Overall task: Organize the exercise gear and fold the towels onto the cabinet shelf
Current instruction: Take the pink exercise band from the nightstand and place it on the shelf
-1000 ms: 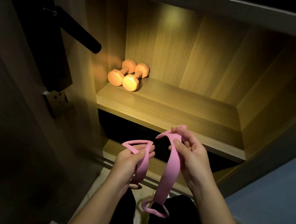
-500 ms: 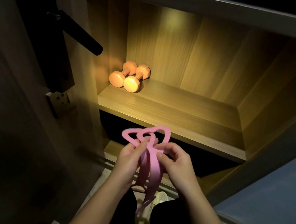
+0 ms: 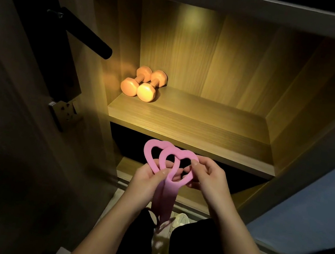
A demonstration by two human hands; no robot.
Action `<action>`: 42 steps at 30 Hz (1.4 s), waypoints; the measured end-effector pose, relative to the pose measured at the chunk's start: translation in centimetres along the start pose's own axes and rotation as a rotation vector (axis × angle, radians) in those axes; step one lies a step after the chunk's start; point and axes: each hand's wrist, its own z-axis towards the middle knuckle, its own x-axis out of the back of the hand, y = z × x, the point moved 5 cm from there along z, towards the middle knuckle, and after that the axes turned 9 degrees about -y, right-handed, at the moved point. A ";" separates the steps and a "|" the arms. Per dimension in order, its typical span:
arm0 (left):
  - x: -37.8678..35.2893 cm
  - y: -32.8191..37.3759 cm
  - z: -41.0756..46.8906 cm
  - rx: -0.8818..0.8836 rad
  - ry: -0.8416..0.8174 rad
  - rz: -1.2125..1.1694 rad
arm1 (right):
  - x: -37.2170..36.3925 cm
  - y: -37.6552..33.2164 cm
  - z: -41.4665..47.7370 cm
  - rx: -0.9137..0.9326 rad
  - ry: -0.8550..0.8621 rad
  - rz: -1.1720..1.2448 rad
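I see the left hand (image 3: 148, 178) and right hand (image 3: 210, 181), fingers (image 3: 163, 173) pinching one pink rubber band (image 3: 169, 194) by its two overlapped heart loops, near the wooden shelf (image 3: 206, 124); two orange dumbbells (image 3: 145, 92) lie far left.

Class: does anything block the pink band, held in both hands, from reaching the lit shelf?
Nothing visible blocks the band. The shelf stands open in front; the dumbbells occupy only its left rear corner.

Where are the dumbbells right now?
In the head view the two dumbbells lie side by side in the back left corner of the lit shelf, up and left of the pink band.
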 end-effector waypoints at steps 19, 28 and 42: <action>-0.3 -0.2 -0.2 -0.003 -0.079 -0.020 | -0.5 -0.7 -0.3 0.046 -0.100 0.062; -0.7 -0.8 -0.8 -0.044 -0.071 0.135 | -0.1 0.0 -0.6 0.087 0.000 0.003; 1.8 1.4 -0.4 -0.188 0.061 0.312 | -0.7 -0.2 -1.5 0.144 -0.118 0.125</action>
